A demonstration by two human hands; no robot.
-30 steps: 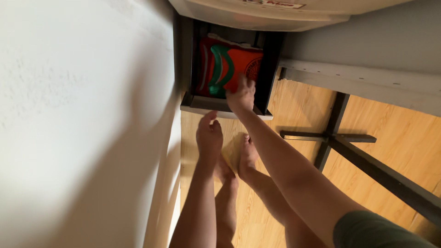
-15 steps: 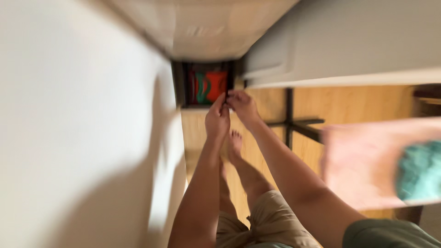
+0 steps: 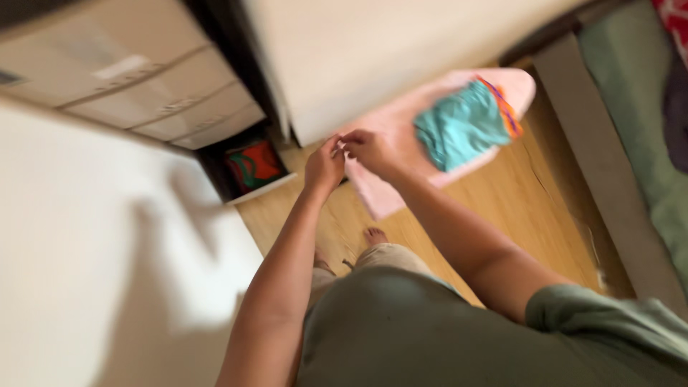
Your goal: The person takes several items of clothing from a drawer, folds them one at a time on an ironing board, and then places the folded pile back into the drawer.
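The view has swung up and to the right since half a second ago: the white wall [image 3: 93, 236] that filled the left now sits lower, a stack of pale drawers [image 3: 136, 86] shows above it, and the pink board [image 3: 401, 143] with a teal cloth [image 3: 462, 123], then at the right edge, now lies just behind the hands. The dark cubby [image 3: 251, 166] holding the orange-and-green pack [image 3: 256, 162] has slipped left, well apart from them. The left hand [image 3: 324, 166] and right hand [image 3: 367, 149] still meet fingertip to fingertip over the wood floor [image 3: 516, 215], pinched together; whether anything lies between them I cannot tell through the blur.
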